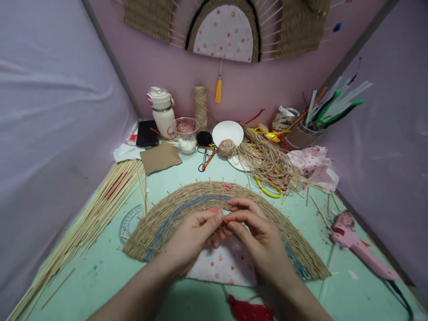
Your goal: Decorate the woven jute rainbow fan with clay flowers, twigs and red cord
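Both hands meet over the middle of a woven half-round fan [187,196] made of twine with a blue band. My left hand [200,227] pinches a small red piece [225,221], and the thumb and forefinger of my right hand [250,223] close on the same piece. Its exact kind is too small to make out. Below the hands shows the fan's white cloth centre with red dots [220,267]. A small pink-red cluster [227,187] sits on the upper weave. At the bottom lies a red tassel [250,308].
Thin sticks [90,209] and a protractor [130,220] lie left. A pink glue gun [361,249] lies right. Behind stand a white bottle [163,116], a plastic cup of white beads [187,145], loose twine [270,156] and a can of tools [301,133].
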